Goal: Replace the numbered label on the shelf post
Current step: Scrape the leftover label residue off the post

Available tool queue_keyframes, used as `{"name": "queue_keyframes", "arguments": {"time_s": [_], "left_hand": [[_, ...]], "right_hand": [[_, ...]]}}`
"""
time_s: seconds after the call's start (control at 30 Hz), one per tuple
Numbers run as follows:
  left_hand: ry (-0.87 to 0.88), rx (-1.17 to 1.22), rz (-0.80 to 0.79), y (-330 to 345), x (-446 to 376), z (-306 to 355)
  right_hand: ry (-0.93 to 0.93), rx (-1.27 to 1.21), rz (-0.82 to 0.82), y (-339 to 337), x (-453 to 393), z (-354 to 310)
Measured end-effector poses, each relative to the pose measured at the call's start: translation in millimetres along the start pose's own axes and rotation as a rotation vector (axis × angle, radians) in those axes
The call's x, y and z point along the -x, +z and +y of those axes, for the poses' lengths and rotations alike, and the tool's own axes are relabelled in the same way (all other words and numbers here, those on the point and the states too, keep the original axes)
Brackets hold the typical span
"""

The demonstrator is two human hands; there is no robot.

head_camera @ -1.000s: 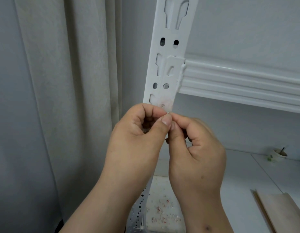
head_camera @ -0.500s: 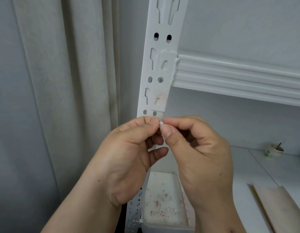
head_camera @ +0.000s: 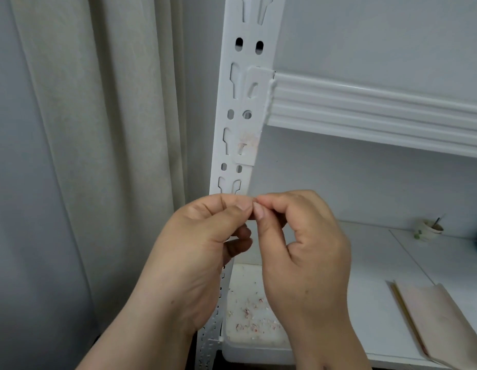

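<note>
A white slotted shelf post [head_camera: 248,57] runs up the middle of the view. On its bracket plate a faint pink patch of label residue [head_camera: 247,142] remains. Below it, in front of the post, my left hand [head_camera: 200,252] and my right hand [head_camera: 306,252] meet fingertip to fingertip. Thumb and forefinger of each hand pinch together at the same spot, on a scrap too small to make out. No whole label is in sight.
A white shelf beam [head_camera: 378,108] runs right from the post. A white tray [head_camera: 253,343] with pink and white scrapings lies on the lower shelf [head_camera: 378,263]. A beige paper packet [head_camera: 440,319] lies at right, a small cup [head_camera: 428,229] farther back. A curtain [head_camera: 98,129] hangs left.
Both hands have come down from the residue patch on the post, which now shows above them. They stay pinched together at the fingertips.
</note>
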State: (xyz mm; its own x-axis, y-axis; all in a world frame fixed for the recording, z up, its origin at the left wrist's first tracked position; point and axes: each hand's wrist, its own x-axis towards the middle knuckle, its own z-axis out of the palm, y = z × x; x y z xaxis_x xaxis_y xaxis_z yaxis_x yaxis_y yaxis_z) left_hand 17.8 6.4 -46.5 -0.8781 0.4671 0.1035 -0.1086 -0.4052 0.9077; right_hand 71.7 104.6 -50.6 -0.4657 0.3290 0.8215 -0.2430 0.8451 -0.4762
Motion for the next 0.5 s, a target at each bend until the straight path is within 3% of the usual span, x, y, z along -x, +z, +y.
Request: {"name": "queue_keyframes", "arguments": {"time_s": [0.2,0.37,0.5], "left_hand": [[0.08,-0.091,0.023,5.8,6.4,-7.9],[-0.065,0.152,-0.01,10.2,8.6,-11.8],[-0.172,0.262,-0.05,13.8,8.1,-13.6]], "right_hand": [[0.147,-0.024,0.012,-3.1,5.2,-2.5],[0.692,-0.641,0.003,-9.9,-0.8,0.9],[0.762,-0.766,-0.031,-10.5,-0.5,6.4]]}}
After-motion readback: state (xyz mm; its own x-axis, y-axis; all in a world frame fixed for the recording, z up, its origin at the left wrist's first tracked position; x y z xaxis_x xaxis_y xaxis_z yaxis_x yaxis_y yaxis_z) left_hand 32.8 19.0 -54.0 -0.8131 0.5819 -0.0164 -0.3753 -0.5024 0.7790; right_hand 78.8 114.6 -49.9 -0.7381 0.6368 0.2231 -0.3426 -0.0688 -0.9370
